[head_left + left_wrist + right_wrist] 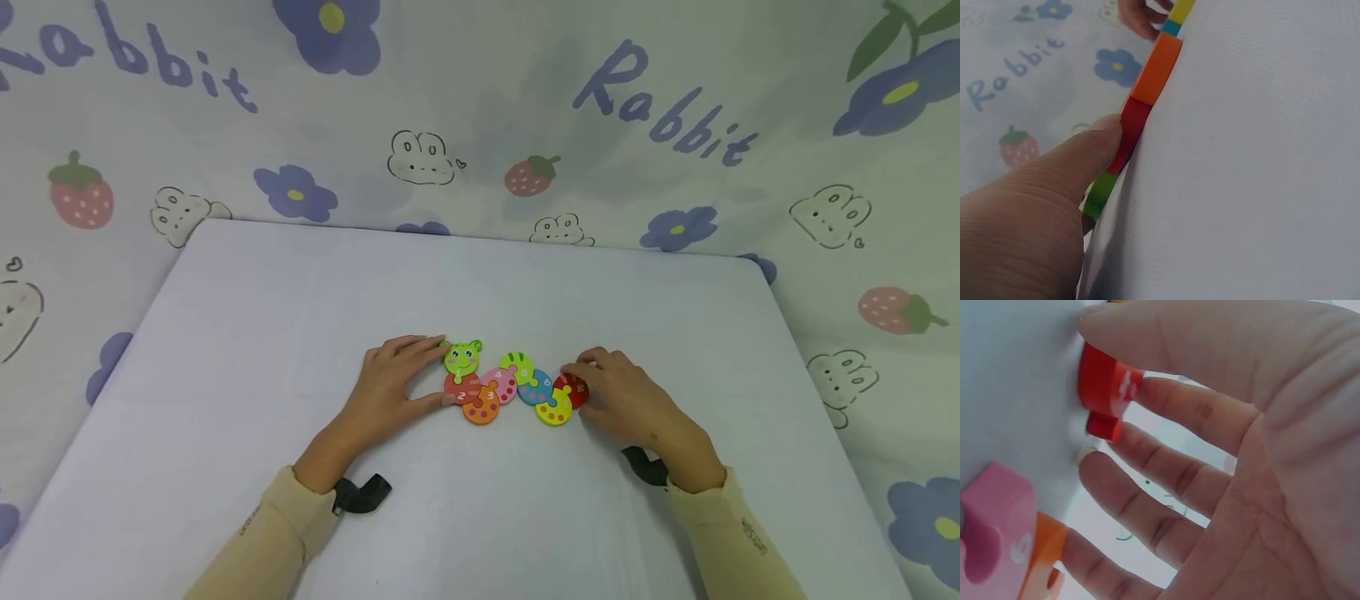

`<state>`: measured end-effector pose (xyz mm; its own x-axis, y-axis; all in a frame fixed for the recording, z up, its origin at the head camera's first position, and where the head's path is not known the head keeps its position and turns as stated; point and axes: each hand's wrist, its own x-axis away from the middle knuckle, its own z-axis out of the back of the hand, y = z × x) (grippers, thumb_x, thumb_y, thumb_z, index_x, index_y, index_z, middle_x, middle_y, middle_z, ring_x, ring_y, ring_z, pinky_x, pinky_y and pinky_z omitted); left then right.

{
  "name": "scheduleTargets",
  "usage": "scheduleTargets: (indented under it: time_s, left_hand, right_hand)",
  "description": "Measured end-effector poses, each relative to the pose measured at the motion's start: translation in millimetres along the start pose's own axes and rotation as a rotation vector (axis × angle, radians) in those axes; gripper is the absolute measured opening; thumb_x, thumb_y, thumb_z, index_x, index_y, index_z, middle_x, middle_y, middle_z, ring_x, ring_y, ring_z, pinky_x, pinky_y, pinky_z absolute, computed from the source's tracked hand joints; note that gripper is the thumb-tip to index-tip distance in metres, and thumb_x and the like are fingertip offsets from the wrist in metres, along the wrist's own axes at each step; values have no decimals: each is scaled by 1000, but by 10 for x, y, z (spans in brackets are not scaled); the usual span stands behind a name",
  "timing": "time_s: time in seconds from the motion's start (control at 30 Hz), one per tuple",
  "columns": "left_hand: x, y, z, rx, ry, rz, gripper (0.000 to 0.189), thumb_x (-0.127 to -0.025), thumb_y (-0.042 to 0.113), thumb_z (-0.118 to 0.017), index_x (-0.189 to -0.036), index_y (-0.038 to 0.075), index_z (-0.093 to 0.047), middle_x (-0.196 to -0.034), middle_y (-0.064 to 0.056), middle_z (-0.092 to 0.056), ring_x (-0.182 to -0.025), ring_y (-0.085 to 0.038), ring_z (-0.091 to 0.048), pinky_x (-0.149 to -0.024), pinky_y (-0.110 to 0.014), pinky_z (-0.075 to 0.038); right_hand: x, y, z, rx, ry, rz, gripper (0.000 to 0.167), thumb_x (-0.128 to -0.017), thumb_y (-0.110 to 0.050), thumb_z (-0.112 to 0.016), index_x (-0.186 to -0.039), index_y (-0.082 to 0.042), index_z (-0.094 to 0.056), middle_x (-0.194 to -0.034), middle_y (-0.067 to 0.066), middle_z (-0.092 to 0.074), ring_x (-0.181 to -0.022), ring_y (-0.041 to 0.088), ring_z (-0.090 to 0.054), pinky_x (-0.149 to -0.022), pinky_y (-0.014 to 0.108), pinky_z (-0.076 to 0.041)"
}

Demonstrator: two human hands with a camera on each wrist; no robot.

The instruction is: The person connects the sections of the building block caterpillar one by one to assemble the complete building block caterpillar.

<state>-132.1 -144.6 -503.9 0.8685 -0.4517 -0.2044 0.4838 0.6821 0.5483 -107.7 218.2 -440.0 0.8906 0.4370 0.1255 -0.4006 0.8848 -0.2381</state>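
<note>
A wooden caterpillar number puzzle lies on the table in the head view, its coloured round pieces linked in a zigzag. My left hand holds its left end, index finger at the green head piece and thumb against the red piece below. An orange piece adjoins that one. At the other end, my right hand pinches the dark red puzzle piece beside the yellow piece. Near the right little finger are a pink piece and another orange piece, both hidden in the head view.
A white-covered table extends around the puzzle. Behind it hangs a cloth printed with rabbits, flowers and strawberries. Black curved parts protrude by both wrists, just above the tabletop.
</note>
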Motion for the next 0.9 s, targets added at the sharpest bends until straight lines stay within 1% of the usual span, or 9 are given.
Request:
scheduleTargets:
  time_s: [0.07,0.2,0.33,0.37,0.47,0.57,0.7,0.8,0.9]
  left_hand:
    - [-4,-2,-5,1,-3,-5,78,-86,52,-84,-154,24,-56,-159,5,-49,-146,-24,-38,-106,-54,-30]
    - [-4,2,-15,4,-10,-4,78,-87,53,-83,-154,24,-55,-159,6,-48,-146,-23,-37,-106,-53,-30]
    - [9,9,-12,-1,-11,4,79,-87,54,-82,-154,24,-55,-160,6,-48,-146,-23,-37,-107,-53,-30]
    - [13,10,-8,-3,-11,7,79,-87,54,-83,-154,24,-55,-160,6,-48,-146,-24,-37,-107,-53,-30]
    - [19,10,-1,-5,-12,14,80,-86,54,-83,-154,24,-55,-160,5,-48,-146,-24,-37,-108,-53,-30]
    - [20,9,2,-5,-9,12,80,-86,54,-83,-154,24,-55,-160,5,-48,-146,-24,-37,-107,-54,-30]
    - [14,0,-12,-7,-6,5,79,-87,54,-82,-154,24,-55,-160,5,-48,-146,-25,-37,-107,-53,-30]
    - [18,-2,-18,-12,-1,3,78,-87,54,-82,-154,24,-55,-159,5,-49,-146,-25,-37,-107,-53,-30]
    - [24,1,-13,-15,-1,8,79,-87,55,-82,-154,24,-55,-159,5,-49,-146,-24,-37,-107,-53,-30]
  right_hand:
    - [22,-8,14,-26,-24,-30,57,-85,-11,-86,-139,-10,-67,-136,14,-61,-123,37,-57,-98,53,-54]
    - [61,-10,36,-56,-52,-57,59,-85,-11,-86,-141,-8,-65,-138,15,-61,-127,37,-56,-99,52,-53]
    - [104,9,99,-71,-67,-80,59,-88,-14,-83,-143,-7,-62,-140,16,-60,-128,37,-57,-101,54,-51]
    - [122,21,119,-84,-66,-91,59,-90,-15,-81,-144,-7,-61,-141,16,-60,-125,36,-59,-101,54,-52]
    - [202,83,184,-119,-42,-105,54,-94,-15,-76,-145,-7,-59,-142,16,-59,-118,33,-62,-99,55,-53]
    - [307,162,238,-148,11,-107,46,-99,-12,-70,-144,-5,-60,-139,16,-61,-114,32,-64,-97,55,-54]
    - [453,220,292,-165,68,-130,41,-102,-11,-67,-142,-2,-61,-133,16,-65,-115,34,-66,-94,55,-55]
    - [543,213,316,-163,67,-167,42,-101,-15,-70,-140,-2,-62,-128,15,-68,-111,35,-67,-90,55,-57]
    - [608,189,326,-141,34,-218,47,-98,-22,-74,-138,-2,-62,-122,15,-69,-108,34,-67,-84,52,-59]
